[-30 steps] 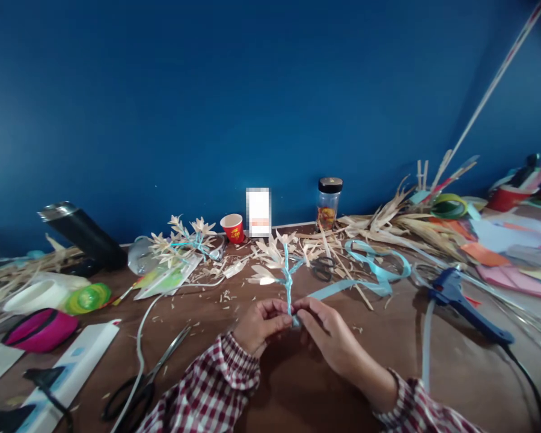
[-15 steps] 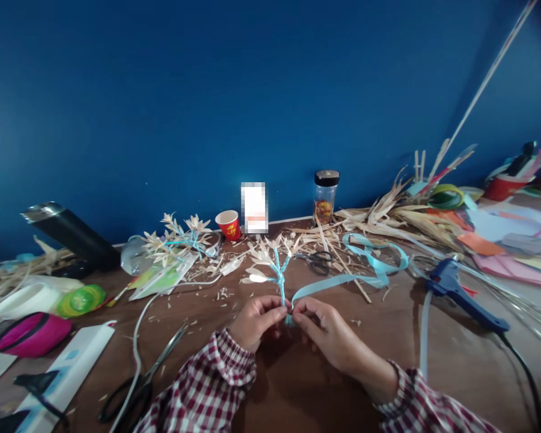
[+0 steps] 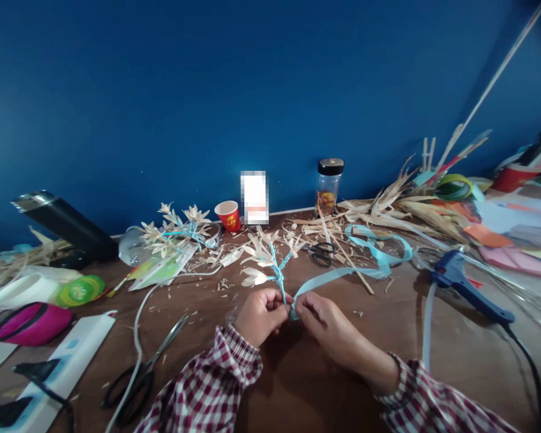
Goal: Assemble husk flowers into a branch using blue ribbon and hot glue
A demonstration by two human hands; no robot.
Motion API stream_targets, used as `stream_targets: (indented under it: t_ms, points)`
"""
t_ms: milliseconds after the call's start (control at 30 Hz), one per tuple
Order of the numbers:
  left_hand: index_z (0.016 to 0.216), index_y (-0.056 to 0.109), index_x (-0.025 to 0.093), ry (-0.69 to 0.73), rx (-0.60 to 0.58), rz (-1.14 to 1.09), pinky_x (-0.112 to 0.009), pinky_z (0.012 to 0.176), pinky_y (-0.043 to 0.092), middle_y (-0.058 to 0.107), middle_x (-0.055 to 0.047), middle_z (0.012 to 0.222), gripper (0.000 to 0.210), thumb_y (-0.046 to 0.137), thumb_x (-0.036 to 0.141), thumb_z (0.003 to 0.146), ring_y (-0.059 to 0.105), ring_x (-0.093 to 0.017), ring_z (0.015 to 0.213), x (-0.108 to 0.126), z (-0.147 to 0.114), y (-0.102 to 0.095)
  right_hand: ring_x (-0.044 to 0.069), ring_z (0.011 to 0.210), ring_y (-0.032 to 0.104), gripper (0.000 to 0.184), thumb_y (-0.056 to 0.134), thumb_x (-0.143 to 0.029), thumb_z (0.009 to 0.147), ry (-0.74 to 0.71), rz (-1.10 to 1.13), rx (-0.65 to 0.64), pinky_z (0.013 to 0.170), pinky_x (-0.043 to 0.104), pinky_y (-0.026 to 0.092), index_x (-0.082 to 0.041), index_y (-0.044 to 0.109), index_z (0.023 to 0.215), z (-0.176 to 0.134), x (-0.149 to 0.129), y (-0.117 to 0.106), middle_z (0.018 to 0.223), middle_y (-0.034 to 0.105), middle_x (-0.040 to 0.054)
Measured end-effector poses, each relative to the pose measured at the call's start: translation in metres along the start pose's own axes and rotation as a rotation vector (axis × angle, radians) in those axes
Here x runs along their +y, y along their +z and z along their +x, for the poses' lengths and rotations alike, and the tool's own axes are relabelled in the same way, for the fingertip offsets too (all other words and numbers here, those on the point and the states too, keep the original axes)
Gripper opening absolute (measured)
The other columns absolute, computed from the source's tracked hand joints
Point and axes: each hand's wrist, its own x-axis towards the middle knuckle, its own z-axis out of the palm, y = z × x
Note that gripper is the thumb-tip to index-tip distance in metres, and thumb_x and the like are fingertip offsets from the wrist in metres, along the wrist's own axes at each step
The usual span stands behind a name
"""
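Between thumb and fingers, my left hand pinches the lower stem of a corn-husk flower branch. Its cream petals point up and away, and its forking stem is wrapped in light blue tape. My right hand is closed on a light blue ribbon right beside the stem's lower end. From there the ribbon runs off to the right and ends in loose loops on the table. The two hands almost touch; their fingertips partly hide the stem's bottom.
Black-handled scissors lie left of my hands, near a white power strip. To the right rests a blue glue gun. Behind stand a red paper cup, a lidded jar and a second husk-flower branch. Husk scraps litter the brown table.
The flower branch has tilted slightly to the left, and my left hand has turned a little with it. The right hand stays close to the stem with the ribbon. The view has shifted slightly.
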Motion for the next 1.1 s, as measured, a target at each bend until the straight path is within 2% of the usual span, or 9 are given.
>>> stream_targets:
  t_ms: [267, 533, 700, 800, 933, 1100]
  points:
    - [0.079, 0.063, 0.01, 0.018, -0.009, 0.001, -0.019, 0.038, 0.037, 0.053, 0.004, 0.051, 0.024, 0.065, 0.029, 0.065, 0.044, -0.006, 0.037, -0.007, 0.001, -0.001, 0.011, 0.058, 0.04, 0.021, 0.041, -0.027, 0.086, 0.006, -0.018, -0.005, 0.055, 0.023, 0.032, -0.018, 0.046, 0.068, 0.001, -0.001, -0.002, 0.061, 0.045, -0.0032]
    - [0.081, 0.066, 0.011, -0.008, -0.024, 0.053, -0.019, 0.041, 0.038, 0.051, 0.004, 0.047, 0.026, 0.063, 0.034, 0.069, 0.044, -0.007, 0.039, -0.002, 0.001, -0.002, 0.011, 0.058, 0.043, 0.012, 0.048, -0.023, 0.079, 0.023, -0.046, -0.022, 0.054, 0.022, 0.033, -0.016, 0.053, 0.069, 0.0, 0.001, -0.001, 0.061, 0.051, -0.0023]
    - [0.079, 0.063, 0.013, 0.021, 0.022, 0.089, -0.019, 0.04, 0.039, 0.054, 0.003, 0.056, 0.022, 0.063, 0.033, 0.069, 0.045, -0.007, 0.04, -0.008, 0.001, 0.002, 0.011, 0.057, 0.045, 0.01, 0.05, -0.02, 0.075, 0.062, -0.059, -0.02, 0.053, 0.022, 0.033, -0.015, 0.056, 0.07, 0.0, 0.004, 0.001, 0.06, 0.053, -0.0017]
    - [0.079, 0.06, 0.015, -0.012, 0.076, 0.051, -0.02, 0.042, 0.043, 0.055, 0.003, 0.06, 0.021, 0.063, 0.033, 0.069, 0.049, -0.008, 0.045, -0.012, 0.001, 0.007, 0.012, 0.058, 0.047, 0.009, 0.05, -0.019, 0.075, 0.063, -0.036, -0.026, 0.054, 0.022, 0.035, -0.014, 0.057, 0.073, -0.001, 0.005, 0.002, 0.062, 0.056, -0.0005]
    - [0.084, 0.058, 0.015, -0.071, 0.071, -0.05, -0.02, 0.042, 0.043, 0.056, 0.004, 0.059, 0.024, 0.063, 0.033, 0.069, 0.048, -0.008, 0.043, -0.011, 0.0, 0.01, 0.013, 0.062, 0.05, 0.009, 0.05, -0.019, 0.075, 0.055, -0.004, -0.033, 0.057, 0.023, 0.037, -0.014, 0.057, 0.076, -0.001, 0.006, 0.002, 0.067, 0.059, 0.0011]
    - [0.086, 0.063, 0.013, -0.068, 0.093, -0.05, -0.019, 0.041, 0.041, 0.053, 0.005, 0.049, 0.028, 0.065, 0.033, 0.067, 0.046, -0.007, 0.04, -0.006, 0.001, 0.009, 0.012, 0.06, 0.046, 0.009, 0.05, -0.02, 0.076, 0.063, 0.002, -0.016, 0.055, 0.022, 0.035, -0.014, 0.057, 0.074, -0.002, 0.006, 0.003, 0.063, 0.055, -0.001]
